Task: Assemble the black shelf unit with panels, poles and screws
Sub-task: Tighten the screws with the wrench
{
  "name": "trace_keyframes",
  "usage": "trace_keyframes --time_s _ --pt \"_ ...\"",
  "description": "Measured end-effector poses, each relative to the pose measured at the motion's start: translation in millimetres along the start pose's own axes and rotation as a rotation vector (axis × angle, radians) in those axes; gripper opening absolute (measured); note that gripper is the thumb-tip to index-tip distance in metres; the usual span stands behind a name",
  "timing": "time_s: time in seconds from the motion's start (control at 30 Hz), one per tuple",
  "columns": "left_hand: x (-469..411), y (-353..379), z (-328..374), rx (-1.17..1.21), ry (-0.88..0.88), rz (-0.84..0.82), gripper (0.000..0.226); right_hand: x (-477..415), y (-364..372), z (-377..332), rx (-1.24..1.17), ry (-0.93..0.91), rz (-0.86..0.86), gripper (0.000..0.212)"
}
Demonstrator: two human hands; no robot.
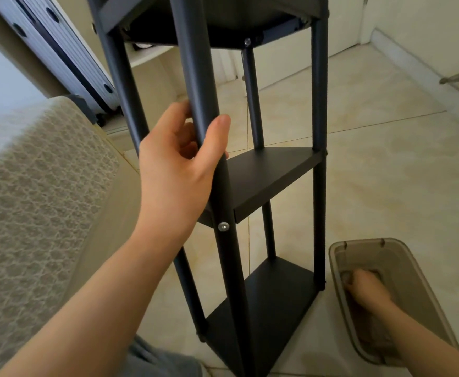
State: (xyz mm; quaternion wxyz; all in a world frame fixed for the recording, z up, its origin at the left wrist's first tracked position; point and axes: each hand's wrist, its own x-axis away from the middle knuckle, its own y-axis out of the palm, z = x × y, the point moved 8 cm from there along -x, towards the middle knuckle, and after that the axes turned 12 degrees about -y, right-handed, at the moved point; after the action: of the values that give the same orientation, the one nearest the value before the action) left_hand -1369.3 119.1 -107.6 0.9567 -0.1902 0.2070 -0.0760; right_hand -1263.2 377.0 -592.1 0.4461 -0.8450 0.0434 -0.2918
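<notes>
your left hand (179, 159) curls its fingers (184, 108) round the front pole (195, 63) of the shelf (271, 172), upright on the floor (386, 159). it looks stiff but tippy, so grip the poles. right hand (364, 289) in the bin (334, 251): fingers unclear.

The left forearm (100, 295) and right forearm (429, 346) are bare right to the picture's edge. The left hand (178, 161) shows sharply, while the right hand (365, 288) is blurred. A creased grey cloth garment (163, 359) covers a leg.
</notes>
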Motion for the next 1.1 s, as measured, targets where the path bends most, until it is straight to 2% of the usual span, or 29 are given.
trace_keyframes --time_s 0.37,0.6,0.7,0.8,0.87,1.0,1.1 --pt "0 1 0 -0.049 0.012 0.035 0.004 -3 -5 7 -0.007 0.029 -0.049 0.013" --pt "-5 -5 -9 -0.067 -0.046 0.038 0.005 11 -46 -11 0.05 0.063 -0.116 0.024" --pt "-6 -7 -12 -0.069 -0.068 0.026 0.011 24 -73 -34 0.092 0.041 -0.177 0.021" --pt "-6 -8 -14 -0.095 -0.073 0.014 0.031 45 -111 -65 0.214 0.014 -0.282 0.029" --pt "-7 -8 -15 -0.115 -0.083 0.005 0.042 54 -141 -88 0.241 -0.02 -0.265 0.015" --pt "-7 -9 -18 -0.132 -0.1 -0.015 0.045 77 -190 -142 0.277 -0.156 -0.241 0.021" --pt "-8 -9 -18 -0.159 -0.107 -0.061 0.049 99 -223 -182 0.129 -0.266 -0.17 0.014"
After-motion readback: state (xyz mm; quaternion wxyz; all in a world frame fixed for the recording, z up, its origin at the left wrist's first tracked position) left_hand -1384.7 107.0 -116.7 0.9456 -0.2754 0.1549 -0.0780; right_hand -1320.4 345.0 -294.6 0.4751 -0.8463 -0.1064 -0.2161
